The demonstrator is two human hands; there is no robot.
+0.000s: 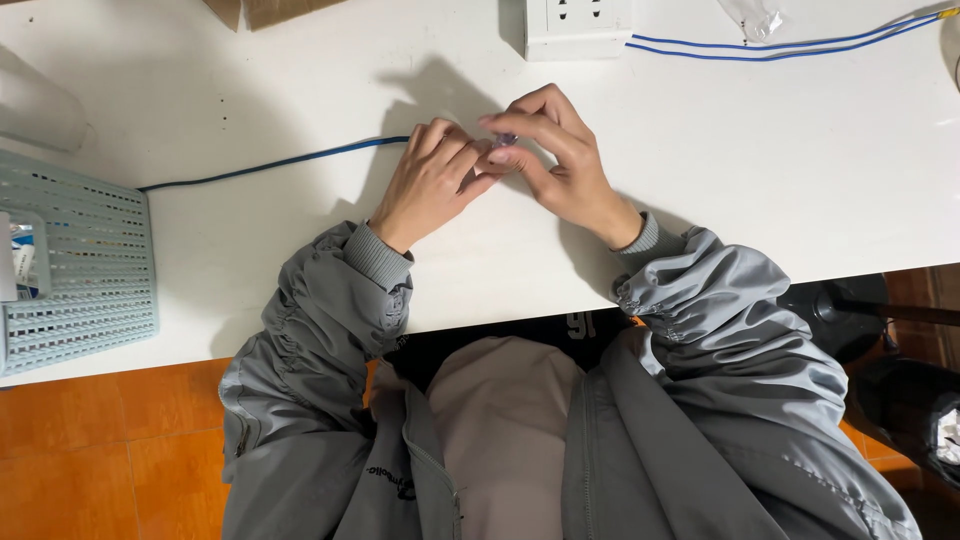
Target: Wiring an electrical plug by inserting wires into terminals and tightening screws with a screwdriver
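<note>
We see both hands meet on white table [700, 180], mid-scene, far from table's near edge. Left hand [430, 185] curled, fingertips pinching small purple object [505, 139]. Right hand [560, 155] fingers bent, also closed on same object from right. Blue cable [270, 163] runs left from behind left hand. Teal perforated basket [85, 270] far left. White power strip [578, 25] beyond hands.

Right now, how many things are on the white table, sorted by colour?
Blue: 2 (the blue cable by the left hand, the blue cord pair)
White: 1 (the power strip)
Pale green: 1 (the basket)
Purple: 1 (the small piece pinched by the right hand)
Total: 5
</note>
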